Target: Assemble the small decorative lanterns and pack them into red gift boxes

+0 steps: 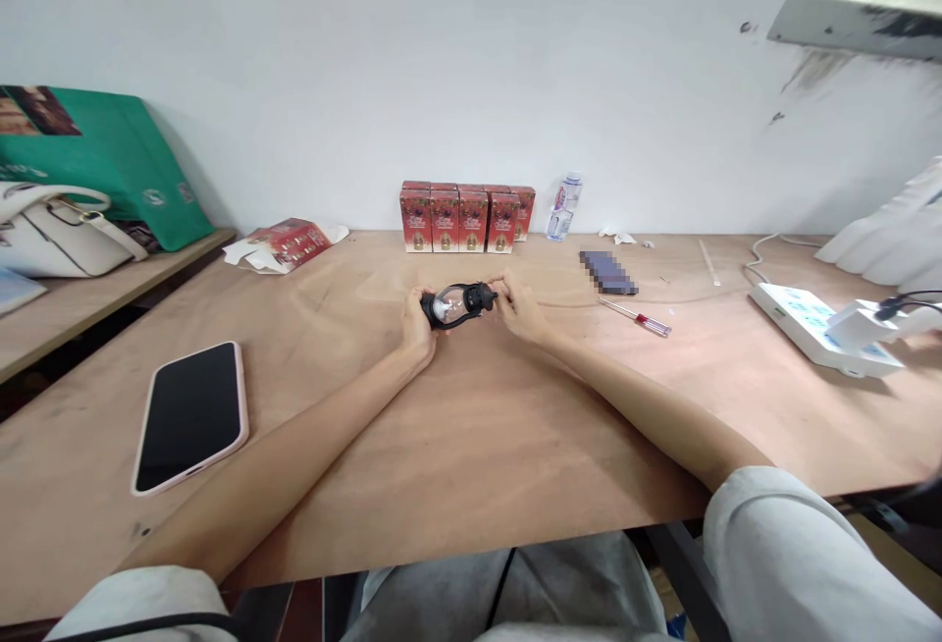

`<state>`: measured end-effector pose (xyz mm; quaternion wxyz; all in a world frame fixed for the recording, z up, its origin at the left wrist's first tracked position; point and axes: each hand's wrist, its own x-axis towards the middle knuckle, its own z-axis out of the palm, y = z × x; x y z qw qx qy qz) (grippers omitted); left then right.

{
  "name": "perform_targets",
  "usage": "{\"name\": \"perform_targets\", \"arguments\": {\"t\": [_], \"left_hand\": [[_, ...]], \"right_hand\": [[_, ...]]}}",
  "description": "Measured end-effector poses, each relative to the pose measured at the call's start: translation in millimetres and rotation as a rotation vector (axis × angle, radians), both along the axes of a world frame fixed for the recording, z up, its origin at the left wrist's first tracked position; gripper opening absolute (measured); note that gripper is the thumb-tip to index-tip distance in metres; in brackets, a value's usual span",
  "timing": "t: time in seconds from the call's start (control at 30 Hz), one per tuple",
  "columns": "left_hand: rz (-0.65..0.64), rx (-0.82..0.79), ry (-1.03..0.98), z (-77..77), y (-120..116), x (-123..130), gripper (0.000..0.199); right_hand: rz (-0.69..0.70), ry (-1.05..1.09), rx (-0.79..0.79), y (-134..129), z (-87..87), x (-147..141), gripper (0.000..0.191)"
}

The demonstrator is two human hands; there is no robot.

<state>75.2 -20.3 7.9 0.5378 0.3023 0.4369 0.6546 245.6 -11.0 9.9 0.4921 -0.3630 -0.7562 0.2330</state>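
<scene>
A small black lantern [457, 303] with a clear, rounded middle lies on its side in the air over the table, its top pointing right. My left hand [417, 326] is closed around its base, where a whitish part shows inside the clear section. At the other end, the fingers of my right hand [519, 308] are pinched at the lantern's tip. What exactly those fingertips grip is too small to make out. Behind the hands, several red printed boxes [444, 222] stand upright in rows against the wall.
A phone [192, 416] lies at left, near a torn red box [298, 244]. Right of the boxes stand a clear bottle [564, 206], a blurred dark flat item [608, 272], a screwdriver [637, 317] and a white power strip [802, 313]. A white handbag [63, 235] sits far left.
</scene>
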Motion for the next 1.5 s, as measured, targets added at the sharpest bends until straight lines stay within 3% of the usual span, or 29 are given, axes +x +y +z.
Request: {"name": "perform_targets", "arguments": {"t": [0.3, 0.7, 0.8, 0.9, 1.0, 1.5], "left_hand": [[0.040, -0.067, 0.025, 4.8, -2.4, 6.9, 0.016], [0.034, 0.032, 0.099, -5.7, -0.6, 6.7, 0.019], [0.142, 0.008, 0.081, -6.3, 6.2, -0.2, 0.016], [0.212, -0.002, 0.077, -4.2, 11.1, -8.7, 0.012], [0.160, -0.001, 0.083, -2.4, 10.5, -11.5, 0.012], [-0.081, 0.198, 0.180, -8.1, 4.6, -4.1, 0.021]], "right_hand": [[-0.057, -0.012, 0.040, 3.4, -14.2, 4.8, 0.022], [-0.036, 0.069, -0.001, -1.0, -15.5, 4.3, 0.031], [-0.058, 0.163, -0.016, 3.1, -17.8, 9.6, 0.038], [0.004, 0.219, -0.078, 5.3, -19.7, 14.8, 0.042], [0.069, 0.237, -0.167, 4.4, -19.6, 15.9, 0.044], [0.085, 0.376, -0.302, -4.9, 2.7, 1.2, 0.047]]}}
